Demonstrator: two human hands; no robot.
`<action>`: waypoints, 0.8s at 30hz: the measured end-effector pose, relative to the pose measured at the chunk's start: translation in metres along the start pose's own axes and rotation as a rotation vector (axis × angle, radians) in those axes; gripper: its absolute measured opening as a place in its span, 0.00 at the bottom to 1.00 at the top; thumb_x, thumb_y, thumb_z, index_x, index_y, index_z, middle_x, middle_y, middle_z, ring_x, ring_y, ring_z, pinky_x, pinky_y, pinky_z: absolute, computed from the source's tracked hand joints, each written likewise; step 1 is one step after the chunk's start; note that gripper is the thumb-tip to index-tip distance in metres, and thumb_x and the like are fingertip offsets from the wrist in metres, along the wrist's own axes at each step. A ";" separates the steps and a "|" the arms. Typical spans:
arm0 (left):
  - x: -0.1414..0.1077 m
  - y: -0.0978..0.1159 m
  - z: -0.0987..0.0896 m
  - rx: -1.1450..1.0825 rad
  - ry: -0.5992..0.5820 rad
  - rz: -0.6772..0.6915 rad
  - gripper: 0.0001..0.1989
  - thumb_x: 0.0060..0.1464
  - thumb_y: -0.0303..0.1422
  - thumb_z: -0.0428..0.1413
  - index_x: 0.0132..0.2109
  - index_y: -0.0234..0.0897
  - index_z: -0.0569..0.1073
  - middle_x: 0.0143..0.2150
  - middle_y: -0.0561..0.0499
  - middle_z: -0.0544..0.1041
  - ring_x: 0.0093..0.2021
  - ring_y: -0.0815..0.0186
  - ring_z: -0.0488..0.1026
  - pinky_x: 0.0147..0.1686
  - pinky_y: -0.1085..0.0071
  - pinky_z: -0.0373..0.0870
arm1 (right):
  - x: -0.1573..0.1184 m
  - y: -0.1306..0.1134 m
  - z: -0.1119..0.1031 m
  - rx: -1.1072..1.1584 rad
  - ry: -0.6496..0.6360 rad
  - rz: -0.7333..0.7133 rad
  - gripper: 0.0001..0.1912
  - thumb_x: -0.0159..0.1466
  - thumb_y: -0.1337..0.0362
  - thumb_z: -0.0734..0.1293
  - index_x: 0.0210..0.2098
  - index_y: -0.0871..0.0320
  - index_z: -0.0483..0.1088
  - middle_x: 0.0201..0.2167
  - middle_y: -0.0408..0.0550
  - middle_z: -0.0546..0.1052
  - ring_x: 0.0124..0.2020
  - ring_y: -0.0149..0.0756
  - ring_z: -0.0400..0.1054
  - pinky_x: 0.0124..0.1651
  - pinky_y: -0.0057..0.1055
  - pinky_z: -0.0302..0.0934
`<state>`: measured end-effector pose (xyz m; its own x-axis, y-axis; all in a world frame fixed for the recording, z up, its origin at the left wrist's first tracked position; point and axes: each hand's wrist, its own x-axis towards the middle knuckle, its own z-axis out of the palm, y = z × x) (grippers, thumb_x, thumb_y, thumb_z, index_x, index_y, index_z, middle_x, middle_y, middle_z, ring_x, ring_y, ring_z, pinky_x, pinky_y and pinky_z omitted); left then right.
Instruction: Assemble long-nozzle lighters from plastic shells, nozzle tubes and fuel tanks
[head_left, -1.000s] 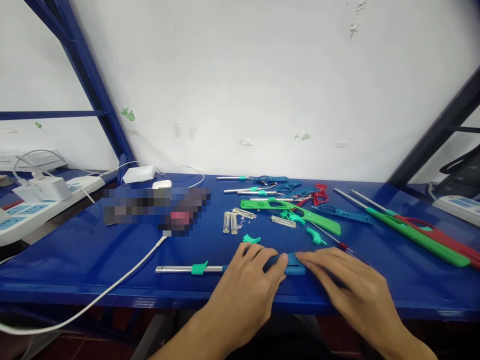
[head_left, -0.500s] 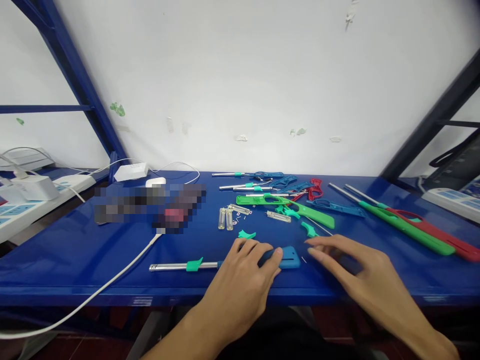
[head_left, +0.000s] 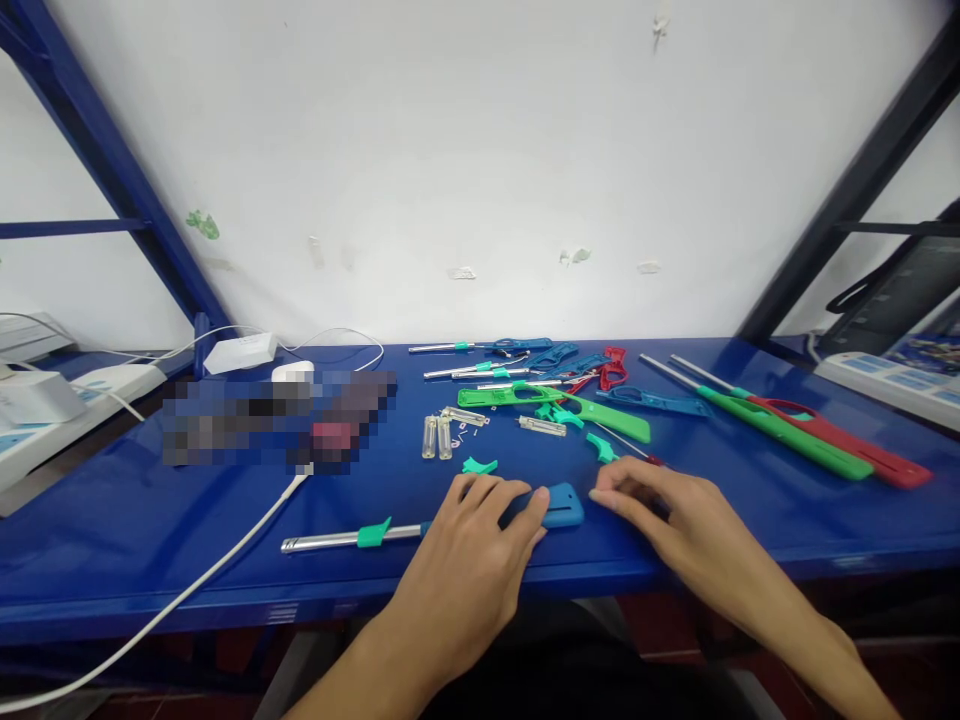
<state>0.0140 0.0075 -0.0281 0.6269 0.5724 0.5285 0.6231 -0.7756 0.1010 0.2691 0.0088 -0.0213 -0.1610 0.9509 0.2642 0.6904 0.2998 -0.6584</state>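
Observation:
Near the table's front edge lies a blue lighter [head_left: 563,506] with a metal tube and a turquoise clip [head_left: 373,533] around the tube. My left hand [head_left: 484,540] rests over its handle with the fingers wrapped round it. To the right of the handle, my right hand [head_left: 652,505] has thumb and fingertips pressed together; what they pinch is too small to name. A turquoise trigger piece [head_left: 601,448] lies just beyond the right fingertips, and another trigger piece [head_left: 480,466] is beyond my left hand.
Clear fuel cartridges [head_left: 437,438], a green shell [head_left: 611,415] and blue and red shells lie farther back. A green lighter [head_left: 802,435] and red lighter [head_left: 862,445] are at right. A white cable [head_left: 187,590] crosses the left side.
My right thumb and fingertips have come together, and the small pin that lay below them is no longer visible. The camera view has shifted; my left hand still holds the blue lighter.

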 end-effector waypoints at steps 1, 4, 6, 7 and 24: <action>0.000 0.000 0.000 -0.002 0.001 0.001 0.15 0.72 0.27 0.51 0.62 0.34 0.72 0.54 0.42 0.80 0.52 0.51 0.76 0.52 0.48 0.75 | 0.000 0.000 0.000 0.044 0.019 0.020 0.14 0.70 0.48 0.67 0.35 0.49 0.76 0.35 0.41 0.83 0.38 0.38 0.78 0.41 0.31 0.70; 0.001 0.001 -0.001 -0.003 -0.002 0.000 0.15 0.72 0.27 0.51 0.62 0.33 0.73 0.54 0.42 0.79 0.52 0.51 0.76 0.52 0.48 0.75 | 0.001 -0.002 0.003 0.168 0.079 0.048 0.14 0.67 0.47 0.70 0.37 0.50 0.77 0.35 0.43 0.84 0.38 0.39 0.79 0.42 0.31 0.71; 0.001 0.002 -0.001 -0.002 -0.002 0.002 0.15 0.71 0.27 0.51 0.61 0.33 0.73 0.53 0.42 0.80 0.52 0.50 0.76 0.52 0.47 0.75 | 0.002 -0.003 0.005 0.217 0.104 0.051 0.15 0.67 0.47 0.70 0.46 0.49 0.78 0.34 0.43 0.83 0.38 0.39 0.79 0.44 0.31 0.72; 0.001 0.002 -0.001 -0.002 -0.002 0.002 0.15 0.71 0.27 0.51 0.61 0.33 0.73 0.53 0.42 0.80 0.51 0.50 0.76 0.51 0.47 0.75 | 0.002 -0.004 0.006 0.225 0.106 0.052 0.16 0.67 0.48 0.70 0.49 0.48 0.78 0.34 0.42 0.84 0.39 0.39 0.79 0.45 0.32 0.72; 0.000 0.002 0.000 0.018 -0.001 -0.004 0.16 0.71 0.27 0.51 0.62 0.33 0.72 0.53 0.42 0.79 0.51 0.50 0.76 0.52 0.47 0.75 | 0.007 -0.017 0.022 0.144 0.117 -0.018 0.12 0.67 0.50 0.71 0.34 0.50 0.79 0.36 0.43 0.82 0.37 0.39 0.75 0.42 0.33 0.68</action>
<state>0.0156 0.0061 -0.0279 0.6248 0.5756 0.5275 0.6337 -0.7686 0.0881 0.2410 0.0120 -0.0239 -0.0832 0.9326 0.3513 0.5785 0.3322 -0.7450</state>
